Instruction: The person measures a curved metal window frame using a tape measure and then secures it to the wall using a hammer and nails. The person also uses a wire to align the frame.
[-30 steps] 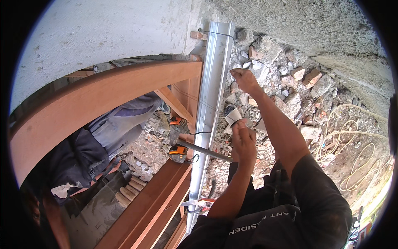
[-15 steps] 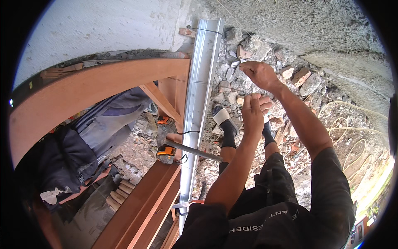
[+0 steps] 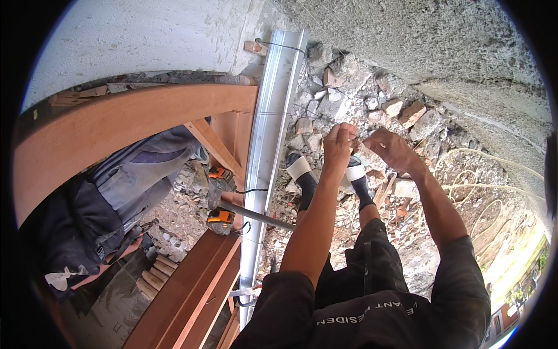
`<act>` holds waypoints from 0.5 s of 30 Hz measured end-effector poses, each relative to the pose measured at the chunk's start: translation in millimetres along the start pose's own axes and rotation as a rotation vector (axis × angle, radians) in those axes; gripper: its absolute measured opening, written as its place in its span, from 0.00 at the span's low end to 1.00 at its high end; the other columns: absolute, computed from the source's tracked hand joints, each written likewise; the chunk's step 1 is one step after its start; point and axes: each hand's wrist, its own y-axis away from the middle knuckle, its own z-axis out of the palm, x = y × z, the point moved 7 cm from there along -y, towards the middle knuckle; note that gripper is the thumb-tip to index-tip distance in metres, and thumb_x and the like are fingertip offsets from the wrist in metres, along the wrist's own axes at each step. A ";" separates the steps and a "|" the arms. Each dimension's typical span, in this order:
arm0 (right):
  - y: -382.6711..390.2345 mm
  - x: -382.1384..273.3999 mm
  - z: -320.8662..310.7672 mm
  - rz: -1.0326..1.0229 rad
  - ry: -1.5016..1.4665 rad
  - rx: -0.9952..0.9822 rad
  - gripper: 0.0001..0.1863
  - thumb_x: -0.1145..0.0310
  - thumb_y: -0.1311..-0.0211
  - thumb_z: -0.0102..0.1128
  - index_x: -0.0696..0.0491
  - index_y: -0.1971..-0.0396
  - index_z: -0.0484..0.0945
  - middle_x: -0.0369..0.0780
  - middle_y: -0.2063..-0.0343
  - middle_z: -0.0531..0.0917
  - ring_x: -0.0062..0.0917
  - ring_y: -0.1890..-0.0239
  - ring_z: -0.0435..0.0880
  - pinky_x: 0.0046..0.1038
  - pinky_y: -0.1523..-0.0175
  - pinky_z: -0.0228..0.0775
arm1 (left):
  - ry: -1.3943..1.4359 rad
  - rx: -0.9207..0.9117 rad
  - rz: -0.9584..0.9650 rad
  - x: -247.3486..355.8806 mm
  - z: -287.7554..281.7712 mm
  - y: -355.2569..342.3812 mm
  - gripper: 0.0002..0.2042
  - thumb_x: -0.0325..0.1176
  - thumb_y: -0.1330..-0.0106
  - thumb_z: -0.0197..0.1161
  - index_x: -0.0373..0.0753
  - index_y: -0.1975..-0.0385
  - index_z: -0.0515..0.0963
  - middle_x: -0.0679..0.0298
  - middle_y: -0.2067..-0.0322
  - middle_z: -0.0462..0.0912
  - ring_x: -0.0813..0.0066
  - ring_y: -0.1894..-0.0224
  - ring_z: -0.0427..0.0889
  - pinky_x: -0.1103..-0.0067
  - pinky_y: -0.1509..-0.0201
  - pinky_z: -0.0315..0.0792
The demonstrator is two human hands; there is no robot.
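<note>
My left hand point(image 3: 340, 142) is raised over the rubble beside a long metal channel point(image 3: 264, 128), its fingers curled together. My right hand point(image 3: 390, 150) is just right of it, thumb and fingers pinched. A thin wire point(image 3: 290, 113) runs from the channel toward my hands; whether either grips it, or what else they hold, I cannot make out. Below them are my feet in dark socks and white-strapped sandals point(image 3: 299, 165). A dark bar point(image 3: 261, 218) crosses the channel, with orange tape measures point(image 3: 220, 221) at its left.
A wooden beam point(image 3: 139, 113) and planks point(image 3: 192, 291) lie left of the channel. Grey-black clothing point(image 3: 139, 168) is under the beam; whether worn, I cannot tell. Broken masonry point(image 3: 412, 113) covers the ground along a rough wall point(image 3: 465, 41). A cream hose point(image 3: 488, 157) loops at right.
My left hand has risen from near my feet. My right hand has moved down and to the right, beside it. The view has shifted, so the channel appears farther left.
</note>
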 end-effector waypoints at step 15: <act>-128.0 -74.2 18.2 -0.098 -0.347 -0.094 0.14 0.65 0.37 0.51 0.52 0.54 0.78 0.46 0.61 0.83 0.33 0.59 0.82 0.31 0.51 0.71 | -0.438 -0.046 0.303 6.2 -16.9 36.6 0.17 0.39 0.29 0.47 0.31 0.53 0.74 0.52 0.60 0.81 0.65 0.59 0.82 0.76 0.52 0.72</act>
